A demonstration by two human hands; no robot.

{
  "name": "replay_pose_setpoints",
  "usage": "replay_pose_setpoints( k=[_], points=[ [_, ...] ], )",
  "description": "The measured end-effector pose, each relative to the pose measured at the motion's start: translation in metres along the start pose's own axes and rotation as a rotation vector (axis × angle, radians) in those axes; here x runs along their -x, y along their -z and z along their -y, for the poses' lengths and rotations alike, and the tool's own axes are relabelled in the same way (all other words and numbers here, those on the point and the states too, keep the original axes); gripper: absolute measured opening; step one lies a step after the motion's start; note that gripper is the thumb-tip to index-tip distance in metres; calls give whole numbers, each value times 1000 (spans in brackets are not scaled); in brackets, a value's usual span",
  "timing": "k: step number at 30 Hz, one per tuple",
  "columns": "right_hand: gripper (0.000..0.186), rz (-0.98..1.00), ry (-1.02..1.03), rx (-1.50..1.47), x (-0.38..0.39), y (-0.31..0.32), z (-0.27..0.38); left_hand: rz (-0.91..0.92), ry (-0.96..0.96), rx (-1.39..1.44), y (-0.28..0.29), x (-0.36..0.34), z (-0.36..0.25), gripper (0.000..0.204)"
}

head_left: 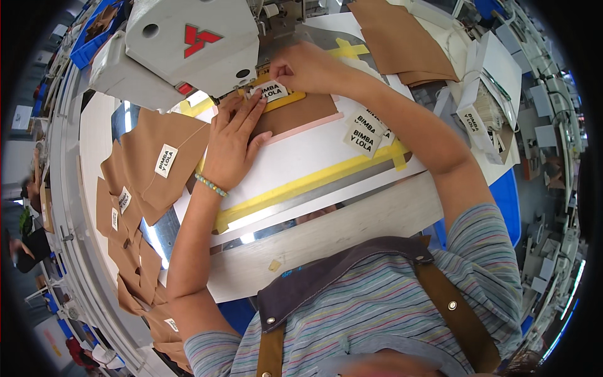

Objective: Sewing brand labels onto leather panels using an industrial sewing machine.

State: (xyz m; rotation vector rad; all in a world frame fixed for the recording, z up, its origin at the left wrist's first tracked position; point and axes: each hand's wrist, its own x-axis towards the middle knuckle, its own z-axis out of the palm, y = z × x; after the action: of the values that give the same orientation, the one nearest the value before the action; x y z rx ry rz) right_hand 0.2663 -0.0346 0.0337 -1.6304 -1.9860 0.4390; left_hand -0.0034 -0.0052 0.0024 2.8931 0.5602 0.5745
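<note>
A white label with black lettering (274, 92) lies within a yellow frame (291, 99) on a flat brown fabric piece (304, 120), beneath the head of a sewing machine (195, 47). My left hand (233, 141) presses down flat, fingers stretched, its fingertips at the label's left end. Over the label's right side is my right hand (308, 69). Its fingers are curled together, and whatever they may pinch is hidden. Several loose labels (363, 138) lie on the white work board (276, 163), right of the brown piece.
Brown pieces with labels attached (163, 141) are heaped at the left, spilling over the table edge. More brown pieces (405, 41) lie at the far right. Beside them stands an open white box (487, 100) of labels. Yellow tape (308, 188) edges the board.
</note>
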Motion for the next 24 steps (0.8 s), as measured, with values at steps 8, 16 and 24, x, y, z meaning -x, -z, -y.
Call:
replay_pose_setpoints(
  k=[8, 16, 24],
  points=[
    [29, 135, 314, 380, 40, 14, -1, 46, -1, 4, 1, 1, 6, 65],
    [34, 129, 205, 333, 61, 1, -3, 12, -16, 12, 1, 1, 10, 65],
    [35, 87, 180, 149, 59, -4, -11, -24, -20, 41, 7, 0, 8, 63]
  ],
)
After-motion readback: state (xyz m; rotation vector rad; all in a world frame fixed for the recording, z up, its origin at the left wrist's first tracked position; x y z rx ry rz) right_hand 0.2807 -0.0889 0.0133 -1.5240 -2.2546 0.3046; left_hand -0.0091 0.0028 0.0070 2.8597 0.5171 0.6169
